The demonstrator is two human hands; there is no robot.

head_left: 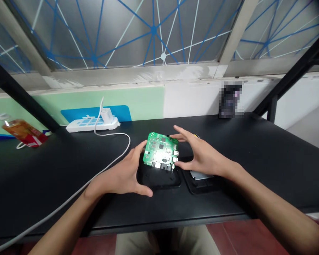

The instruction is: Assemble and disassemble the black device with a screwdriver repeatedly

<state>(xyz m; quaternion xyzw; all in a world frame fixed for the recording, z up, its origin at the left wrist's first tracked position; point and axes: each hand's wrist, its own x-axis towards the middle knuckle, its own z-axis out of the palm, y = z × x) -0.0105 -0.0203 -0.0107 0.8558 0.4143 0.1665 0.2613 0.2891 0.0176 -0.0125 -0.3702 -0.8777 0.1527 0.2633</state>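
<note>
Green circuit board (159, 150) sits tilted over left black tray (161, 181). Right hand (204, 157) appears to pinch board's right side between thumb and fingers. Left hand (122, 173) spread: fingertips at left edge, thumb clear; I cannot confirm firm contact. I judge slip possible, cause: one-sided hold; fall could bend ports (175, 153). White cable (130, 139) beside left forearm could snag. Materials: board thin, glossy, squarish; ports boxy, metallic. Right black tray (192, 187) round-cornered, carries dull silver plate (202, 175).
</note>
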